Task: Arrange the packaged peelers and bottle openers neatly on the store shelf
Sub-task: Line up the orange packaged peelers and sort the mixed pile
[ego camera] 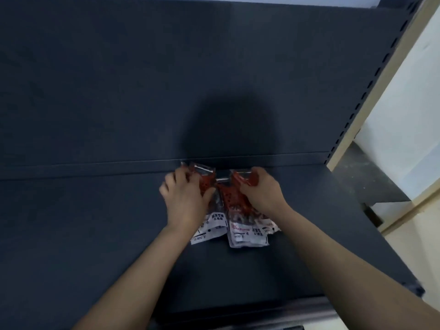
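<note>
Seen from above: a dark shelf (95,222) with three clear packets of red peelers lying side by side at the middle of its back edge, against the back panel (142,79). The left hand (185,198) curls its grip round the left packet (209,225). The right hand (260,192) has its grip closed on the top of the right packet (247,179). The middle packet (246,234) lies between them, white labels toward the front edge
</note>
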{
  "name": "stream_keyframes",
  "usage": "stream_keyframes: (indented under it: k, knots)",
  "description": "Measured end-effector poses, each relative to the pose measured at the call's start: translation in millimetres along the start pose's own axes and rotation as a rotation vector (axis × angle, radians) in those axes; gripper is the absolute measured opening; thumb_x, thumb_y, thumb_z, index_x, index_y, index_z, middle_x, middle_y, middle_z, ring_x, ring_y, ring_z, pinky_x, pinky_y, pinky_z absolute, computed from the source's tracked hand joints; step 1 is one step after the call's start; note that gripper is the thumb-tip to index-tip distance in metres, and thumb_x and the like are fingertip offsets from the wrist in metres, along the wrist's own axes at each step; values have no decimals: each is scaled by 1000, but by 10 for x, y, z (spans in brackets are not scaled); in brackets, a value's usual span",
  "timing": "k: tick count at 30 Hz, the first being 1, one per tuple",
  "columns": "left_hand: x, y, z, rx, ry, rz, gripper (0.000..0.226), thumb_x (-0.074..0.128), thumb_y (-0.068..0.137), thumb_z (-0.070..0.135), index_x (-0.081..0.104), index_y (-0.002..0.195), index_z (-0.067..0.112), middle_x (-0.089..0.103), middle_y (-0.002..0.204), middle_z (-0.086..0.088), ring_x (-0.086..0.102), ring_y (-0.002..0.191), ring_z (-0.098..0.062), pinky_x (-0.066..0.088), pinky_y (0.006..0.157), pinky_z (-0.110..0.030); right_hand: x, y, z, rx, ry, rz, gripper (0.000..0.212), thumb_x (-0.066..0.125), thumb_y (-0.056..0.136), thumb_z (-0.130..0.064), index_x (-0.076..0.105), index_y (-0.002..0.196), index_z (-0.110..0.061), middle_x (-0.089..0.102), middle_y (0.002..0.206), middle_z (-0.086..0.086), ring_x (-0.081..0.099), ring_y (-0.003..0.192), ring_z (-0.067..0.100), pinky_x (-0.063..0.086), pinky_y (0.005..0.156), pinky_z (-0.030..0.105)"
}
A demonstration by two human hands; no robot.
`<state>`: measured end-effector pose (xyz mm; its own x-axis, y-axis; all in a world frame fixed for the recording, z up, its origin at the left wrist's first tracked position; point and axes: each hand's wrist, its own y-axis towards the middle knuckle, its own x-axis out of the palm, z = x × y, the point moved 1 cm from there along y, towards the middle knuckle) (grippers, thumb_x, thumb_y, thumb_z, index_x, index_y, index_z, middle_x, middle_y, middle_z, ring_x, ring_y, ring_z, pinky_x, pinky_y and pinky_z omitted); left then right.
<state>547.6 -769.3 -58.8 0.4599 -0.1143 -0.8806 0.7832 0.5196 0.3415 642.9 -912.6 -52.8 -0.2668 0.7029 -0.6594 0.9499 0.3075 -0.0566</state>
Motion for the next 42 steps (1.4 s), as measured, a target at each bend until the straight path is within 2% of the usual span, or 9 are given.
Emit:
stream_keyframes:
  k: [3,6,9,13,17,21,24,33,42]
  knots:
    - [22,-87,171,91,179,18,31,62,83,40,69,99,13,53,119,-10,35,120,-33,13,106,-47,-156,51,66,-20,63,-14,49,63,85,-25,45,129,-13,59,112,8,58,96,23,48,75,31]
    - [32,-167,390,202,109,79,21,67,81,27,70,95,12,61,106,-7,43,115,-32,16,106,-45,-283,84,136,-39,110,15,41,64,84,-22,49,122,-13,60,104,5,61,89,22,52,74,36]
    - [68,-248,636,272,-37,-76,28,57,89,29,64,112,15,56,119,-1,37,118,-23,23,99,-33,-414,124,254,-31,101,61,30,65,82,-22,54,110,-16,61,103,7,62,88,25,54,78,40]
    - [183,-259,799,318,-55,-215,40,48,94,36,52,131,21,45,136,4,32,128,-16,12,104,-24,-568,169,469,-19,56,94,15,68,80,-21,58,91,-20,62,103,9,60,90,25,51,80,35]
    - [260,-221,931,363,-8,-345,42,43,96,37,48,134,19,39,143,0,31,132,-19,13,107,-26,-704,171,662,10,-52,112,30,67,85,-22,64,112,-10,51,116,11,50,107,24,34,83,23]
    - [356,-147,1133,418,15,-471,47,43,96,39,45,136,15,35,144,-3,31,131,-22,19,108,-30,-814,153,828,41,-123,83,27,61,85,-25,67,104,-7,49,121,16,42,116,30,36,96,30]
    - [434,-87,1263,431,-46,-516,45,45,96,35,47,134,10,36,139,-5,36,124,-23,28,106,-32,-872,135,903,24,-218,30,23,55,83,-20,70,100,-12,50,121,14,37,118,31,29,93,29]
    - [614,76,1395,438,-145,-467,43,46,96,32,48,132,8,37,136,-4,34,121,-19,27,103,-25,-985,296,1031,-7,-418,97,34,43,94,-18,60,124,-15,44,130,10,37,114,33,35,97,38]
    - [716,92,1508,405,-173,-433,44,46,96,33,48,132,8,38,134,-4,33,122,-18,22,102,-20,-1050,384,1094,-63,-510,105,35,39,97,-20,59,126,-20,48,133,4,38,116,32,36,100,41]
